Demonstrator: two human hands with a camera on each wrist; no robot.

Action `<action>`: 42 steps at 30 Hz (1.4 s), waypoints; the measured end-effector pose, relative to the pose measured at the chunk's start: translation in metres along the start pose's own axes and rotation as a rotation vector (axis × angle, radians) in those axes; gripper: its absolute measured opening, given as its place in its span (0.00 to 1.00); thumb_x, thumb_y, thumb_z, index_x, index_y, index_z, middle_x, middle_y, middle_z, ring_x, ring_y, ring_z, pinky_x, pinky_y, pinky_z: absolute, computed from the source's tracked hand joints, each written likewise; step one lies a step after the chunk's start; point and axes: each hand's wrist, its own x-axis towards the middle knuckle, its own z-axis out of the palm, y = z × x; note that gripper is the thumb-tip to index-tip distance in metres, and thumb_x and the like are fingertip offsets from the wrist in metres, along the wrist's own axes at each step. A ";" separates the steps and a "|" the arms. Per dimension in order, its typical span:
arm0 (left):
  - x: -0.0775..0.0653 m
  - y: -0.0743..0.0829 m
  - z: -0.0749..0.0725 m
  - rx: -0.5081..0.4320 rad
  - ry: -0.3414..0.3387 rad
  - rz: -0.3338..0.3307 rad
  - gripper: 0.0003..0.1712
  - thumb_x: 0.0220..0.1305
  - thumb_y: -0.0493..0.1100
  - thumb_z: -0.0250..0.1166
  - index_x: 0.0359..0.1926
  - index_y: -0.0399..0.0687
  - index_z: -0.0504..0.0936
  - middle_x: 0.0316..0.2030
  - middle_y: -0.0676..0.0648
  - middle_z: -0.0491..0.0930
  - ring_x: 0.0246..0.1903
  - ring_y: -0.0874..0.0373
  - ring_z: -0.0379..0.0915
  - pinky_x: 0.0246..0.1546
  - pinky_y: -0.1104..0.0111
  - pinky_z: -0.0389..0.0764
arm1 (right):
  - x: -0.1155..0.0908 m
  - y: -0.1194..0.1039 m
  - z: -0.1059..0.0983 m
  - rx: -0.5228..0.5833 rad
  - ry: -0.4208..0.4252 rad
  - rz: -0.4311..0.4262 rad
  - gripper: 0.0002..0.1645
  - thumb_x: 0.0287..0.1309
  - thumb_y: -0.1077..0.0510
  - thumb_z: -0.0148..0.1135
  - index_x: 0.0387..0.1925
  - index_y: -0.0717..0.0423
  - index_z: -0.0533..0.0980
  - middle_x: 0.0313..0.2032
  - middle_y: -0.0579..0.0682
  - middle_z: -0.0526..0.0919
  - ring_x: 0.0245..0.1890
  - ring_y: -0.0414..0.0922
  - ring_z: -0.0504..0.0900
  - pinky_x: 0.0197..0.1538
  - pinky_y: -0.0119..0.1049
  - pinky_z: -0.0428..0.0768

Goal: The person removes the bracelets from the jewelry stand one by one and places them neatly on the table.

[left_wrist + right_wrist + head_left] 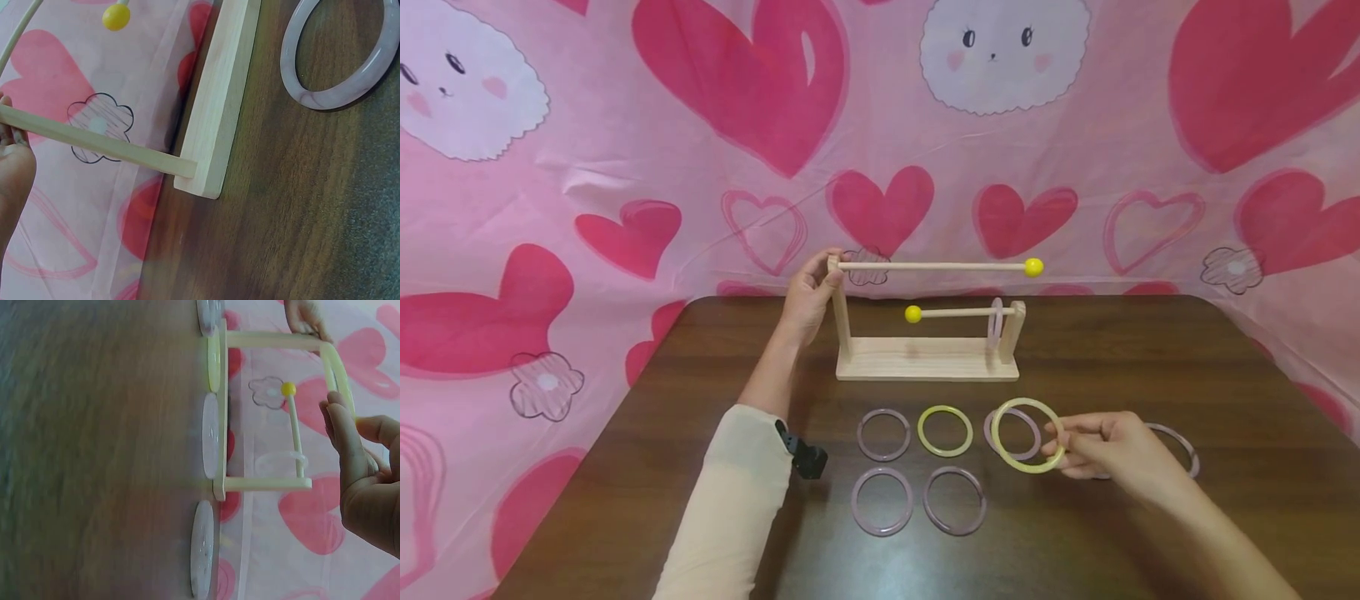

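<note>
A wooden stand (925, 360) with two horizontal rods stands on the table. My left hand (808, 296) grips the top of its tall left post (100, 142), where the long upper rod (932, 267) begins; a yellow ball (1033, 267) caps that rod's right end. The shorter lower rod (958, 312) runs left from the right post, and a pale pink ring (996, 323) hangs on it. In front of the stand, my right hand (1120, 450) pinches a pale yellow bangle (1028, 400) between thumb and fingers, raised above the table and tilted up.
On the dark table (625, 500) lie several flat bangles: a yellow-green one (945, 407), a purple one (859, 435), two more purple ones in front, one behind the held bangle, and one (1180, 437) partly hidden by my right hand. A pink heart-print cloth (880, 125) hangs behind.
</note>
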 end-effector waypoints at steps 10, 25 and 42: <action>0.000 0.002 0.002 0.013 0.009 -0.010 0.13 0.58 0.37 0.59 0.45 0.49 0.77 0.41 0.59 0.80 0.56 0.42 0.62 0.53 0.68 0.67 | -0.004 0.004 -0.010 -0.028 -0.120 0.025 0.21 0.64 0.69 0.47 0.48 0.90 0.61 0.36 0.63 0.82 0.32 0.49 0.83 0.36 0.40 0.81; -0.001 0.003 0.003 0.022 0.012 -0.019 0.18 0.52 0.43 0.61 0.47 0.47 0.76 0.42 0.58 0.79 0.56 0.42 0.62 0.53 0.68 0.67 | -0.006 0.010 -0.005 -0.186 -0.218 0.092 0.14 0.61 0.69 0.49 0.41 0.80 0.73 0.32 0.60 0.81 0.29 0.43 0.82 0.31 0.36 0.81; -0.002 0.004 0.001 0.035 0.006 -0.018 0.13 0.53 0.42 0.60 0.42 0.58 0.77 0.41 0.60 0.79 0.47 0.61 0.69 0.50 0.71 0.67 | -0.007 0.018 0.005 -0.242 -0.261 0.168 0.11 0.59 0.68 0.51 0.37 0.73 0.77 0.29 0.56 0.82 0.25 0.45 0.82 0.29 0.36 0.81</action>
